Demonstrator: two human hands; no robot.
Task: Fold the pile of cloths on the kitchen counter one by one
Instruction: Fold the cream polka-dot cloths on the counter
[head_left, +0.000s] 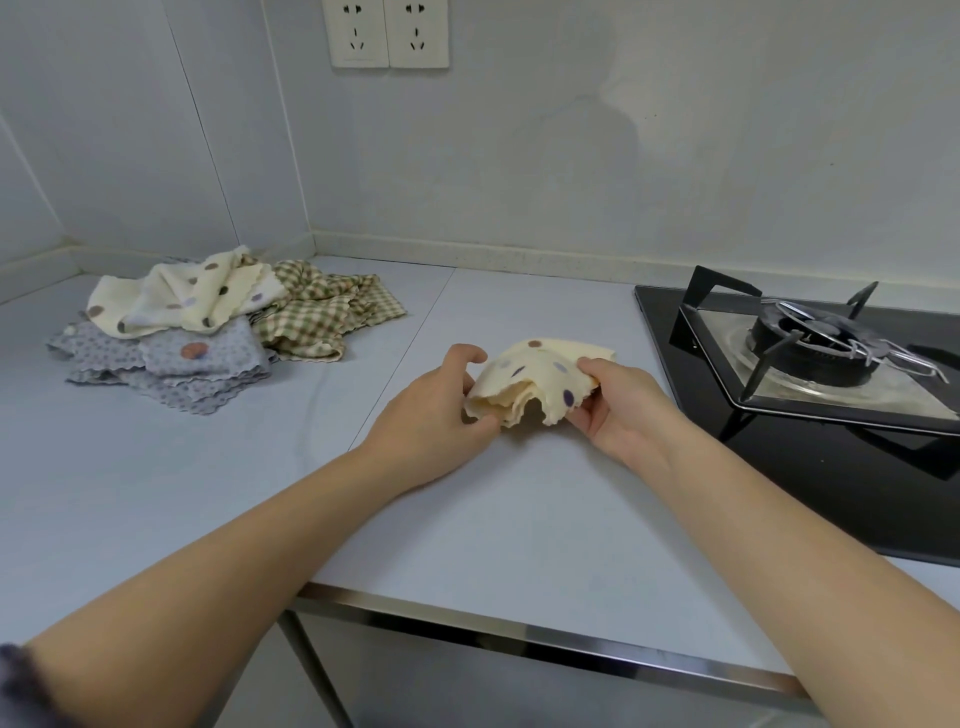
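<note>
A cream cloth with purple and brown dots (540, 374), folded into several layers, is held just above the pale counter (519, 519) near its middle. My left hand (441, 415) pinches its left edge. My right hand (618, 405) grips its right edge, thumb on top. At the back left lies the pile of cloths (218, 327): a cream dotted one on top, a green checked one to the right, grey-blue patterned ones underneath, all crumpled.
A black gas hob (810, 415) with a burner and pan support (810, 343) fills the right side, close to my right hand. Wall sockets (389, 31) sit high on the back wall. The counter's metal front edge (519, 629) runs below my forearms.
</note>
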